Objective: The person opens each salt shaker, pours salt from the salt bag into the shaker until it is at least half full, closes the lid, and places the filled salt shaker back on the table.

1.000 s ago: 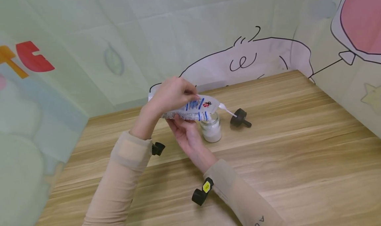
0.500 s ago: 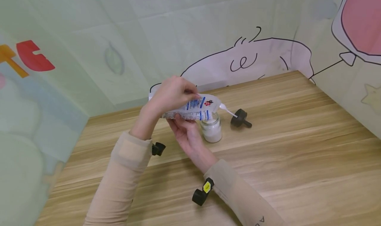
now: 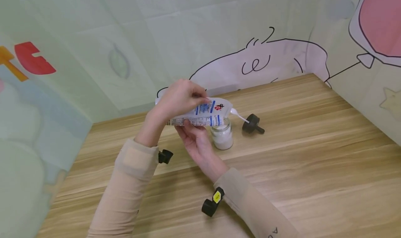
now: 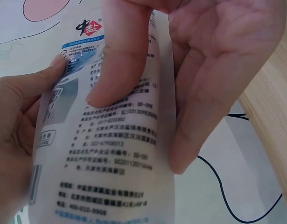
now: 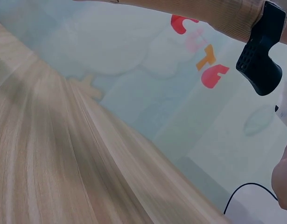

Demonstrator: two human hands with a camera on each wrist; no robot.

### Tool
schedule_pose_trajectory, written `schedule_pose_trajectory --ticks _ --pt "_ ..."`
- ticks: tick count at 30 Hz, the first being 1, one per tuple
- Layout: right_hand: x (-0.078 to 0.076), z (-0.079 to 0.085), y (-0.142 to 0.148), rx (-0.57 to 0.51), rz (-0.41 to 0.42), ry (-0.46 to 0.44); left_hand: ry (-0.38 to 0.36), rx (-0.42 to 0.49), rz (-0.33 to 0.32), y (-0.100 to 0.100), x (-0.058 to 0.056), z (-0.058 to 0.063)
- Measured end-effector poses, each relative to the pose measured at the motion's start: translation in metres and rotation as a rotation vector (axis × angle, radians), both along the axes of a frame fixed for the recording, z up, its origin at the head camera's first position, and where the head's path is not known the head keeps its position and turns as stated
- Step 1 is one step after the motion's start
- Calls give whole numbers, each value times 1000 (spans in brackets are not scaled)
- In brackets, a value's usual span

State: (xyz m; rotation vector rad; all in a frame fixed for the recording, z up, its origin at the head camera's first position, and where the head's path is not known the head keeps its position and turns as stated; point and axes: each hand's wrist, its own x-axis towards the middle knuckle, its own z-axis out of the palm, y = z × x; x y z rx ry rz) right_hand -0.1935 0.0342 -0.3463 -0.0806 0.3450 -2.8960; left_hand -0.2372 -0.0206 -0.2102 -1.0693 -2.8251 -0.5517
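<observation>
In the head view, a white plastic salt bag (image 3: 203, 112) with blue and red print lies tilted, its right end above the mouth of a glass jar (image 3: 223, 138). White grains fill much of the jar. My left hand (image 3: 183, 98) grips the bag from above; in the left wrist view, its fingers press on the printed face and along one side. From below, my right hand (image 3: 198, 144) holds the bag, thumb on the near face. Beside the jar lies a black lid (image 3: 251, 123) with a white spoon (image 3: 239, 115) extending from it toward the bag.
The wooden table (image 3: 297, 161) ends at its back and sides against a pale printed cloth backdrop (image 3: 141, 39). A black wrist camera (image 3: 210, 206) hangs from the right cuff. Another black device (image 3: 165, 156) shows beside the left cuff.
</observation>
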Motion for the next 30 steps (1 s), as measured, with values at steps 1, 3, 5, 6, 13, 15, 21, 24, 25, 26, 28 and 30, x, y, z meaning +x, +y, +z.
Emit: schedule_pose_trajectory --ticks 1,3,5,6,13,15,21,24,25,26,28,30 --pt "0 0 0 0 3 0 0 -2 -1 0 0 0" --pt "0 0 0 -4 5 1 1 -7 -4 0 0 1" --pt "0 0 0 -5 6 4 3 -10 -9 0 0 1" --pt "0 1 0 -7 5 5 3 -13 -11 0 0 1" --pt "2 2 -1 -23 1 9 1 -38 -13 1 1 3" --pt "2 3 -2 -16 1 9 -3 -42 -8 1 2 3" --pt "2 2 -2 -22 1 21 -8 -46 -14 1 2 4" --pt "2 2 -2 -35 0 29 -11 -54 -14 2 2 5" --pt "2 2 -2 -39 -1 31 -15 -55 -11 2 2 6" --pt "2 2 -2 -43 0 34 -18 -57 -9 2 2 6" --pt "2 2 -1 -48 1 41 -24 -64 -5 2 1 6" --pt "2 2 -1 -50 4 45 -30 -70 -3 3 1 6"
